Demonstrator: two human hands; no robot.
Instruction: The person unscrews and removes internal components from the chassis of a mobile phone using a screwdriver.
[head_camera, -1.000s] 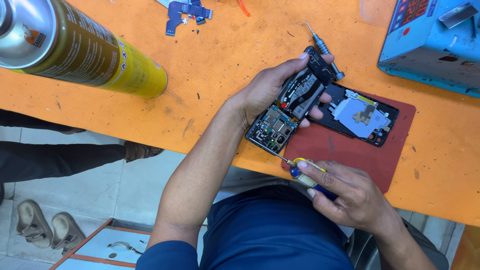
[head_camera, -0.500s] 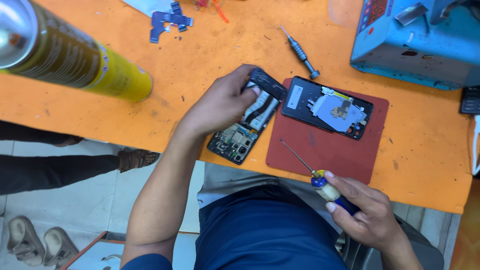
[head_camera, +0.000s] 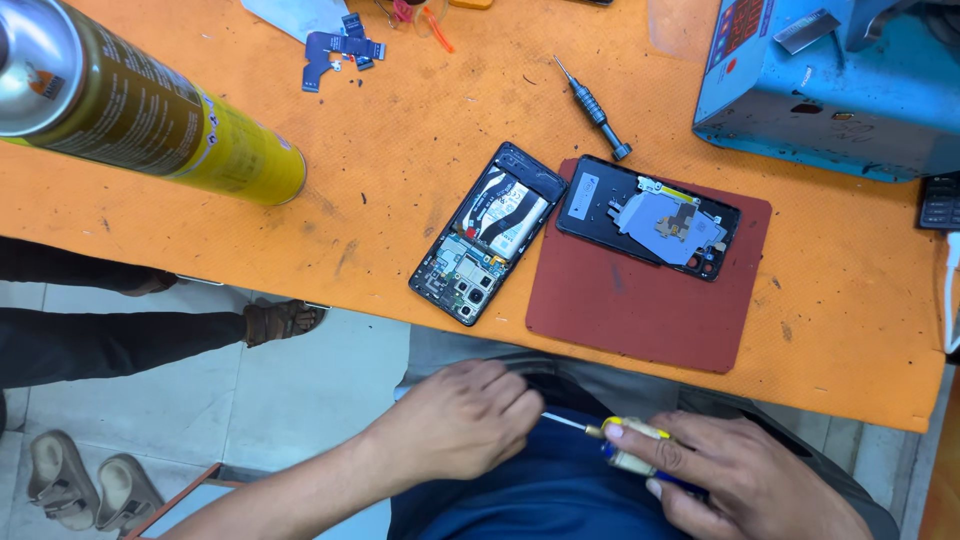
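Hands, head view: right hand (head_camera: 745, 480) is closed around the yellow and blue handle of a small screwdriver (head_camera: 625, 445), held low in front of the lap, below the table edge; left hand (head_camera: 455, 420) is curled, its fingertips pinched at the thin tip of that same tool; both hands are close together, well apart from the phones.

Opened phone (head_camera: 488, 233): lies flat on the orange table (head_camera: 400, 130), back removed, battery, circuit board and camera modules exposed; its upper corner sits just beside the red mat (head_camera: 640, 300); nobody is touching it.

Second part (head_camera: 648, 217): a dark phone back or frame with a silvery plate on it, resting on the red mat's upper edge, beside the opened phone.

Progress, as a judgement: the phone is already opened and its cover off; the inner board and battery look to be in place; work on the internals appears paused while the tool tip is handled.

Around: 1 grey precision screwdriver (head_camera: 593, 108) above the phones; blue flex cables (head_camera: 340, 50) near the far edge; a large yellow spray can (head_camera: 130, 105) lying at the left; a blue machine (head_camera: 830, 80) at the right.

Obstacles: nothing lies between hands and opened phone; another person's legs and sandalled foot (head_camera: 280, 320) stand beside the table, left.
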